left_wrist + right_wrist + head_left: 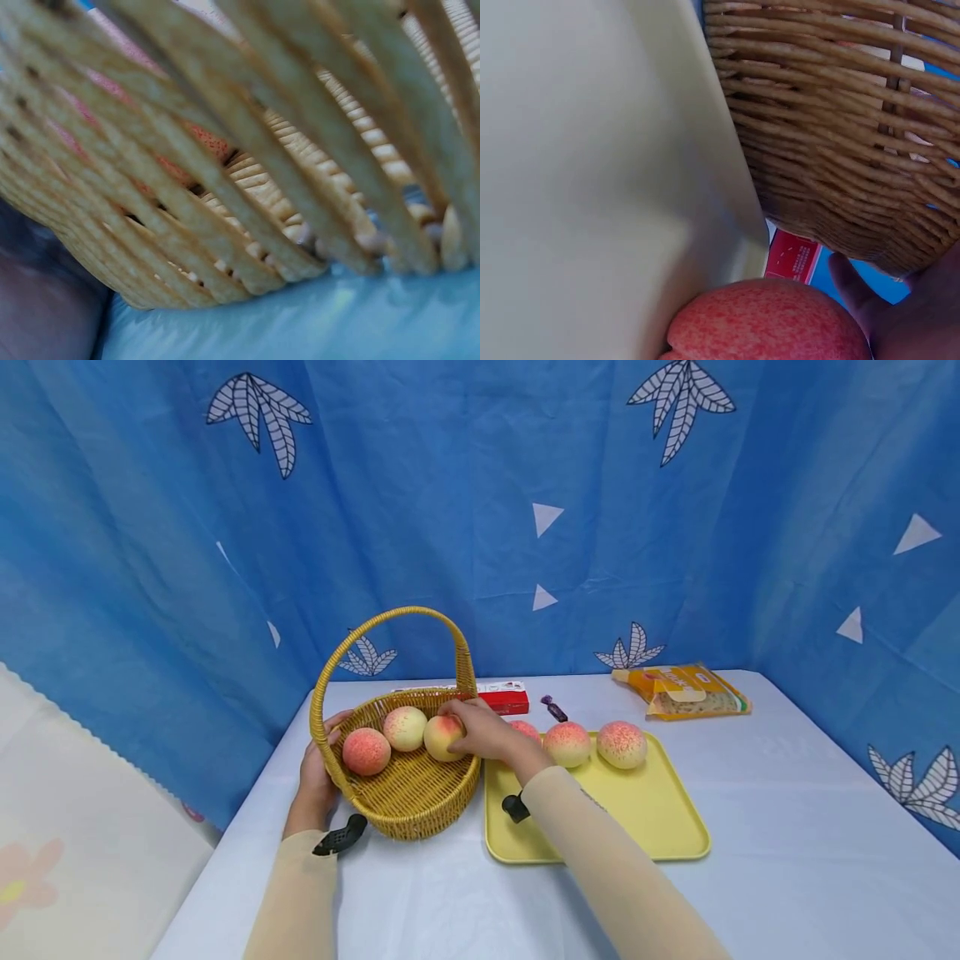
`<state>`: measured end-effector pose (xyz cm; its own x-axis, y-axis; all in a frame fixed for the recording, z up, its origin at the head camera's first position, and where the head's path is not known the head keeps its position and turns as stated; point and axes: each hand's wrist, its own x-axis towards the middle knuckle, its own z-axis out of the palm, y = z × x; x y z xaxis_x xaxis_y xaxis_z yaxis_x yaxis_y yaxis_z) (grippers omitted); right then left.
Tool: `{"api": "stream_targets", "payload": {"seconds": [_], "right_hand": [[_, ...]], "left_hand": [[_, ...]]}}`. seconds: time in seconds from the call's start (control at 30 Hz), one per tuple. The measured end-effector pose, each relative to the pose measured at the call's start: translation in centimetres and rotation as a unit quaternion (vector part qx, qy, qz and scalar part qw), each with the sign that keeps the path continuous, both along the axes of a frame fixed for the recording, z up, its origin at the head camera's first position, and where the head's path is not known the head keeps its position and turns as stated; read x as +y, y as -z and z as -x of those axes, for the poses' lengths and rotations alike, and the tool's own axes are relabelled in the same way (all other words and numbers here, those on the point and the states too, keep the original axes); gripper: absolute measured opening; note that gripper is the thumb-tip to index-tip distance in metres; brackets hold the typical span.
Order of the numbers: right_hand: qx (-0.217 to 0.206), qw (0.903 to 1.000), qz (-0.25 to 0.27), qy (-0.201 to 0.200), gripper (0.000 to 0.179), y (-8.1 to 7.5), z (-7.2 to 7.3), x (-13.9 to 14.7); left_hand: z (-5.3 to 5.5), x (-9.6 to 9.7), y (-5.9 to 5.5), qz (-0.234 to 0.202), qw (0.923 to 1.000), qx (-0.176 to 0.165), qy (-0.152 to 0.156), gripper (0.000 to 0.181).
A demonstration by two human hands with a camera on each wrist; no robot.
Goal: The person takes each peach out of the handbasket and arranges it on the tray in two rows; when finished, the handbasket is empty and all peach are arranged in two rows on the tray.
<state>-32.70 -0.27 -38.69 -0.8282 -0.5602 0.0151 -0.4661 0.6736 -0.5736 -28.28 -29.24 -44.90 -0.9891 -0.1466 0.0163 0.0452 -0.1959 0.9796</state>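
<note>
My right grip pinches a yellowish peach inside the basket, near its right rim, beside a speckled peach. My left grip is against the basket's left side; I can't tell whether it's closed. I'd release low and gently, to prevent rolling.

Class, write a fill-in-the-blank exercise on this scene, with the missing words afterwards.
1. The ____ hand grips a peach.
2. In the head view, ____ peaches show on the tray.
3. In that view, the tray is coloured ____.
4. The wicker basket has one arched ____.
Missing words: right; three; yellow; handle.
</note>
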Motion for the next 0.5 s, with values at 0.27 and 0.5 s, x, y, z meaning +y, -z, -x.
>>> {"api": "stream_targets", "payload": {"seconds": [0.27,0.5], "right_hand": [[0.013,0.9996,0.025,0.006,0.054,0.5,-0.1,0.3],[0.042,0.9980,0.045,0.016,0.056,0.8,-0.2,0.3]], "left_hand": [[0.1,0.1,0.4,0.001,1.0000,-0.003,-0.004,0.046],[-0.6,0.4,-0.7,0.002,0.9999,0.009,0.007,0.048]]}}
